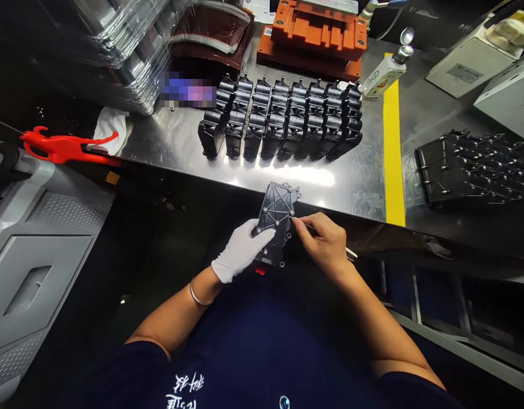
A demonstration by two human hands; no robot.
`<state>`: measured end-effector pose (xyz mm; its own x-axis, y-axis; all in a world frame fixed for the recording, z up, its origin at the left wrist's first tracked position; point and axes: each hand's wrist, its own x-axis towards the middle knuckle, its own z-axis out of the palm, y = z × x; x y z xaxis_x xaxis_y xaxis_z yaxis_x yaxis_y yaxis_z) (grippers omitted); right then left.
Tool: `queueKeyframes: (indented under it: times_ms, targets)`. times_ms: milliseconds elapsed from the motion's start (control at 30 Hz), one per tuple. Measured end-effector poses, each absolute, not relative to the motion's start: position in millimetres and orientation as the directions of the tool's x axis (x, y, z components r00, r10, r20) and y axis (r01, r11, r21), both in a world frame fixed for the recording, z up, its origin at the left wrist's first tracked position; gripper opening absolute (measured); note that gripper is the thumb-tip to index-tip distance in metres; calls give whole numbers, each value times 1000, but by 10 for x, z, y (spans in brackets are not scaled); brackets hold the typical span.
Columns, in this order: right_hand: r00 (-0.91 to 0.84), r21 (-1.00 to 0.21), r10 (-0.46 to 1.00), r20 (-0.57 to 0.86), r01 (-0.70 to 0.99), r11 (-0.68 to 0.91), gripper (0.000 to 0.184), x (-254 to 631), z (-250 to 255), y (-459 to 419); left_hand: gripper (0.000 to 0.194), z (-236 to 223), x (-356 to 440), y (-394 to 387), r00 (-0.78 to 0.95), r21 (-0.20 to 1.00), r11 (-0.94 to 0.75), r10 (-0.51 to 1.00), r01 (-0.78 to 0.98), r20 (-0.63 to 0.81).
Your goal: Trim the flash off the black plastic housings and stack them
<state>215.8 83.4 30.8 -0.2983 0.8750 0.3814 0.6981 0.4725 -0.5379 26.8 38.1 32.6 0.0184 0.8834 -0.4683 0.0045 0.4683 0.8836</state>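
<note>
My left hand (pixel 241 250), in a white glove, grips a black moulded plastic part (pixel 277 209) by its lower left side, thumb across its face. The part is held tilted in front of the bench, with crossing ribs, small round bosses and ring-shaped lugs along its right edge. At that right edge is my bare right hand (pixel 325 241), thumb and forefinger pinched together against or very close to the part. What they pinch is too small to make out. A slim pale object (pixel 351 255) sticks out behind this hand near the wrist; its other end is hidden.
Rows of similar black parts (pixel 281 122) stand on the metal bench (pixel 351 193). Behind them are an orange fixture (pixel 319 34) and a white bottle (pixel 385 76). Right of the yellow tape (pixel 393 142) lie more black parts (pixel 474 167). A red tool (pixel 66 145) and white cloth (pixel 110 129) lie left.
</note>
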Motion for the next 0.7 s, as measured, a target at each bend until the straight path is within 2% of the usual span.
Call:
queueKeyframes:
  times_ms: [200,400,700]
  targets:
    - [-277,-515,861,426,708,483,20,2196,355,910,34,364,241,388,23,877,480,876,23,-481]
    - [-358,-425,833,422,733,531,21,2231,331,952,33,349,237,387,26,881,473,880,30,-473]
    - [-316,-396,828,463,762,513,23,2170,255,1032,33,407,254,435,1,874,486,874,3,-486]
